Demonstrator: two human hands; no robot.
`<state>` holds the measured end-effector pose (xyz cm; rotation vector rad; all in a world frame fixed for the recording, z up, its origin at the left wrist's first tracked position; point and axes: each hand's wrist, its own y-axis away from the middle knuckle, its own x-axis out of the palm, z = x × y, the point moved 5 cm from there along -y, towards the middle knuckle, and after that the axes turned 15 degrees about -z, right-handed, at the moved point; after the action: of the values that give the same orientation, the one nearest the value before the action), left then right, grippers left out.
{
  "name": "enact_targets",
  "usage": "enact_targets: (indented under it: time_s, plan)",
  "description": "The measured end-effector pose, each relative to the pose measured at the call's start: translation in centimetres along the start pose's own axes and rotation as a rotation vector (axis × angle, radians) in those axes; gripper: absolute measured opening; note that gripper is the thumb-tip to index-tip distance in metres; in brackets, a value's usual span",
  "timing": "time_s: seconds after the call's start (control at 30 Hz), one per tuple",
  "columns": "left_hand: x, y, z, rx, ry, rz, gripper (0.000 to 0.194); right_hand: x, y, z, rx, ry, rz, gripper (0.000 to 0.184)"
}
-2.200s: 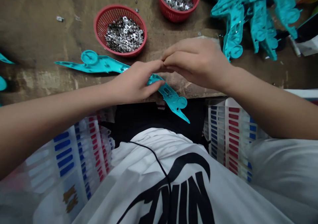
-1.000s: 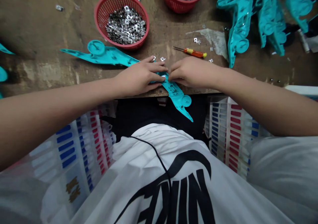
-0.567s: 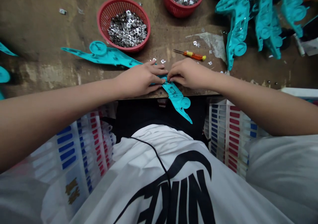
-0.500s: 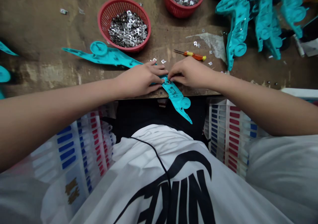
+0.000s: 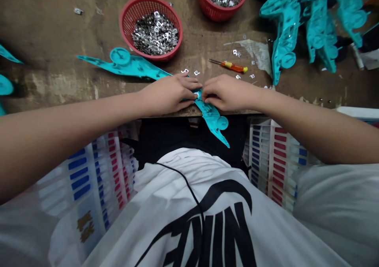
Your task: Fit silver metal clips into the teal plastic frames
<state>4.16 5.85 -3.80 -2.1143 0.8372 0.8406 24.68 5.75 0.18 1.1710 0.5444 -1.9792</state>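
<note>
A long turquoise plastic part lies slantwise at the table's front edge, its near end with a round disc jutting past the edge. My left hand lies over the part's middle, fingers across it and thumb on the near side, holding it down. Close beside it, my right hand has its fingers closed in a pinch against the part's upper face; what is between the fingertips is hidden. A small metal clip shows on the part by the left fingertips. Another turquoise part stretches left from behind my left hand.
Two red baskets, one nearer and one farther, hold many small metal clips. An orange and yellow screwdriver and several loose clips lie behind my hands. More turquoise parts are piled at right. Plastic crates stand below the table.
My right hand has shifted slightly toward me and its fingers now cover more of the part. The left hand keeps its hold. The view has shifted a little.
</note>
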Motion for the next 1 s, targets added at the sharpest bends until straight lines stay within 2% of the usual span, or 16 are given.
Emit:
enact_targets:
  time_s: [0.27, 0.53, 1.0]
  plan:
    - [0.1, 0.2, 0.3, 0.030, 0.035, -0.029, 0.035, 0.0, 0.1, 0.2, -0.028, -0.022, 0.002, 0.031]
    - [0.1, 0.1, 0.2, 0.009, 0.058, -0.037, 0.033, 0.0, 0.3, 0.6, -0.072, 0.057, -0.015, 0.034]
    - [-0.2, 0.0, -0.1, 0.023, 0.027, 0.003, 0.035, -0.1, 0.2, 1.1, -0.029, 0.092, 0.023, 0.033]
